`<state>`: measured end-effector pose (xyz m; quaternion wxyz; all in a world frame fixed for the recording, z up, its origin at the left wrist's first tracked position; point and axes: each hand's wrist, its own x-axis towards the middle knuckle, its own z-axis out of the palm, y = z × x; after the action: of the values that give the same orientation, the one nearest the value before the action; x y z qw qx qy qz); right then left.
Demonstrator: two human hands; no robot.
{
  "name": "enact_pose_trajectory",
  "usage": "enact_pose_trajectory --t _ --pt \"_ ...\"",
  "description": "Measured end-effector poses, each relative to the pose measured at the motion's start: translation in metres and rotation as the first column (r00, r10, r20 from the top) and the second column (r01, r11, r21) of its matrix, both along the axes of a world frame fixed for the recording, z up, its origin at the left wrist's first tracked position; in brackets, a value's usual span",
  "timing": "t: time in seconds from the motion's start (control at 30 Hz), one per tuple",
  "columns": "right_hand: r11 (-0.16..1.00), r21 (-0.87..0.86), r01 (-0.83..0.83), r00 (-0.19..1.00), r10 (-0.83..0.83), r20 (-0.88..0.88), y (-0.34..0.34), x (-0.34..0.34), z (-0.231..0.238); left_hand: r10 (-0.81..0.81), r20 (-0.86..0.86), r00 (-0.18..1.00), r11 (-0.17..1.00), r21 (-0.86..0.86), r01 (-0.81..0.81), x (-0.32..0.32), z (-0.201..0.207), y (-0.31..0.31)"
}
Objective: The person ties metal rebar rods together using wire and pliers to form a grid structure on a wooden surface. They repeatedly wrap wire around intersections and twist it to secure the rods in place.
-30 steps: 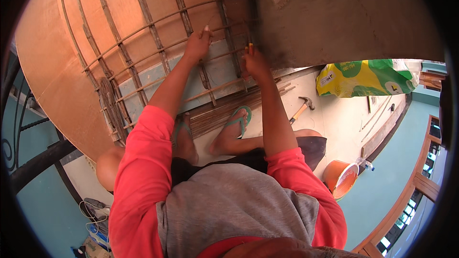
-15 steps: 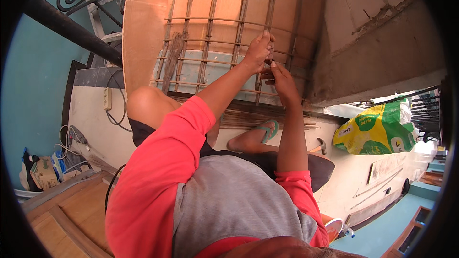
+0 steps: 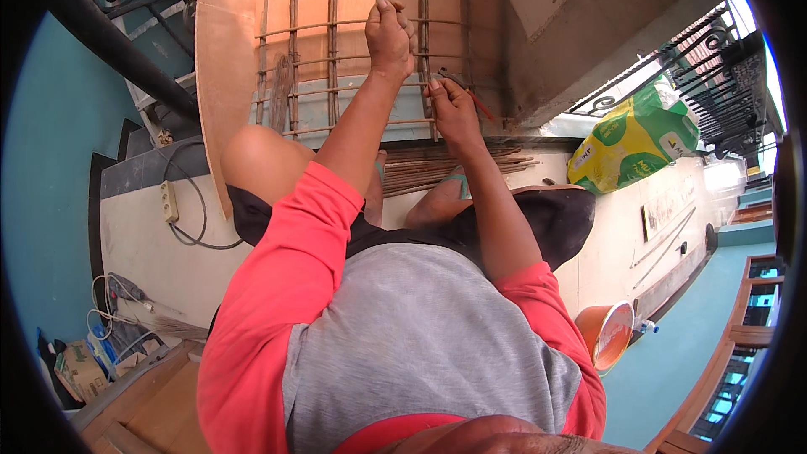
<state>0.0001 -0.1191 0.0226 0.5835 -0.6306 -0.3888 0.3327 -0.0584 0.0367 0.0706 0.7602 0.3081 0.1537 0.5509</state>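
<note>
My left hand (image 3: 390,38) is closed in a fist in front of an upright bar of a rebar grid (image 3: 334,23); whatever its fingers hold is hidden. Lower and to the right, my right hand (image 3: 456,120) is closed on pincers (image 3: 482,107), their orange-red handle showing past the fingers. Its thumb and forefinger meet beside another upright bar, close to a crossbar. The grid of thin, brown, partly doubled bars stands against a wooden panel (image 3: 229,55).
Loose rods (image 3: 454,170) lie by my feet. A concrete beam (image 3: 538,59) juts in at right, near a green-yellow sack (image 3: 635,134). A socket strip (image 3: 170,202) with black cable is at left. An orange bucket (image 3: 593,328) stands at right, and dark railing (image 3: 118,50) crosses upper left.
My hands have parted: the left has moved up the grid, while the right stays low by the bar. The pincers now show beyond the right hand. The view has shifted, bringing the bucket into fuller view.
</note>
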Motion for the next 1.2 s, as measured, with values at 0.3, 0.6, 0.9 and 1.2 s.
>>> enact_pose_trajectory --t 0.3,0.6,0.9,1.2 --pt "0.944 -0.078 -0.319 0.947 0.314 -0.076 -0.015 -0.021 0.057 -0.262 0.025 0.965 0.947 0.201 0.251 -0.054 0.033 0.002" --pt "0.936 0.061 -0.348 0.919 0.353 -0.175 0.018 -0.03 0.093 -0.351 -0.401 0.846 0.774 0.384 0.503 -0.106 0.083 0.018" --pt "0.94 0.191 -0.282 0.943 0.309 -0.124 0.046 -0.03 0.081 -0.15 -0.59 0.793 0.744 0.461 0.484 -0.105 0.099 0.054" --pt "0.903 0.061 -0.425 0.878 0.428 -0.214 0.094 -0.019 0.047 -0.122 -0.771 0.625 0.736 0.353 0.579 -0.139 0.081 0.099"
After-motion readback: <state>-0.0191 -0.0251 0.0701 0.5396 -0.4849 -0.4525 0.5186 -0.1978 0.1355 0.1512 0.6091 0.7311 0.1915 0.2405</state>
